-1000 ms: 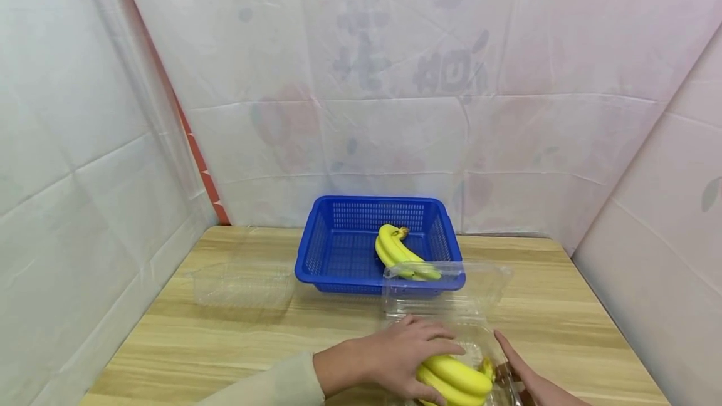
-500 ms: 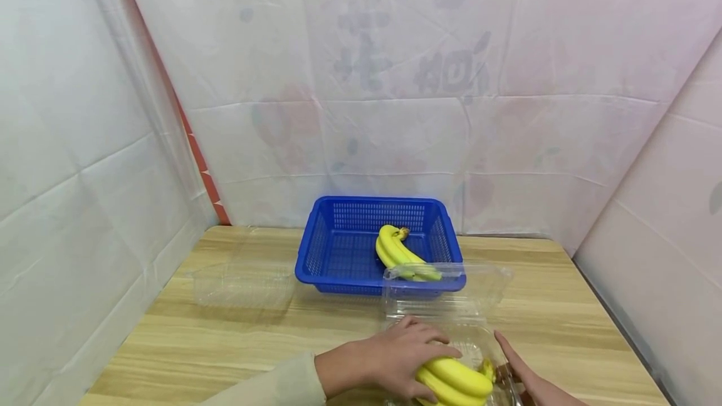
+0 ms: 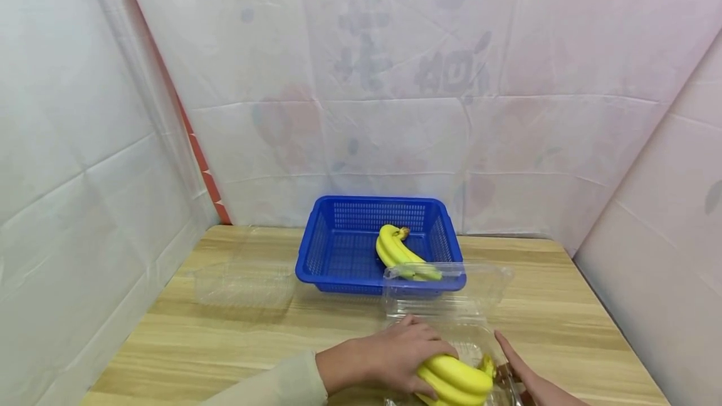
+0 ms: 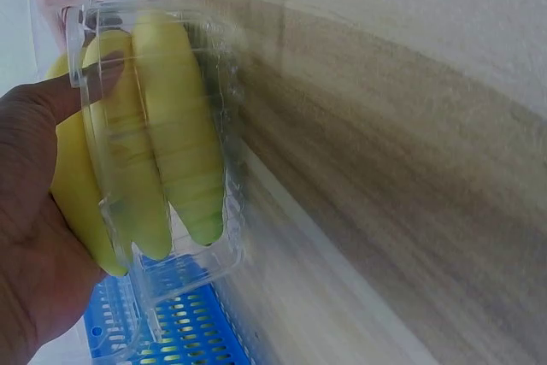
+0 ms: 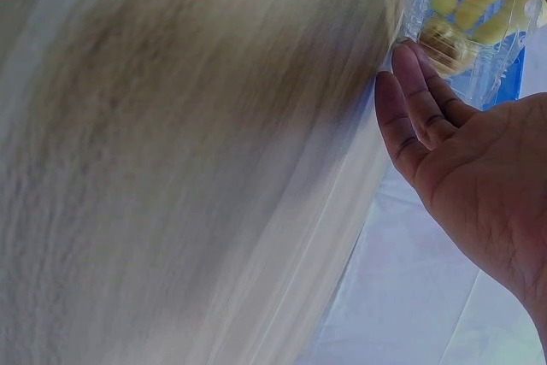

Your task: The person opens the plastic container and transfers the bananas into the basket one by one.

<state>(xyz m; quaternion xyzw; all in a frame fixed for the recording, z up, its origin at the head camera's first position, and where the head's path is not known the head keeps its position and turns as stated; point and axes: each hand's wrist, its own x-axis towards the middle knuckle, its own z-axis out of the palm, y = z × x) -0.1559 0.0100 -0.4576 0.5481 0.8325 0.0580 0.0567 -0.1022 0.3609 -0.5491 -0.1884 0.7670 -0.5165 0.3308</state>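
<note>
A bunch of yellow bananas (image 3: 457, 382) lies in a clear plastic clamshell box (image 3: 472, 336), whose lid stands raised on the far side. My left hand (image 3: 407, 354) grips the bunch from above and the left, its thumb along the near side. Through the clear wall in the left wrist view, several bananas (image 4: 181, 130) show with their tips toward the blue basket. On the box's right side, my right hand (image 3: 530, 376) touches the outer wall near the stem. In the right wrist view, that hand (image 5: 483, 173) has fairly straight fingers against the plastic.
Behind the box stands a blue plastic basket (image 3: 344, 287) with another bunch of bananas (image 3: 395, 250) in it. A second clear plastic box (image 3: 242, 287) sits at the left on the wooden table (image 3: 214, 343). White sheets (image 3: 395, 143) enclose the table at back and sides.
My left hand's fingers have drawn slightly back to the left over the bananas. The right hand, box and basket look almost unmoved.
</note>
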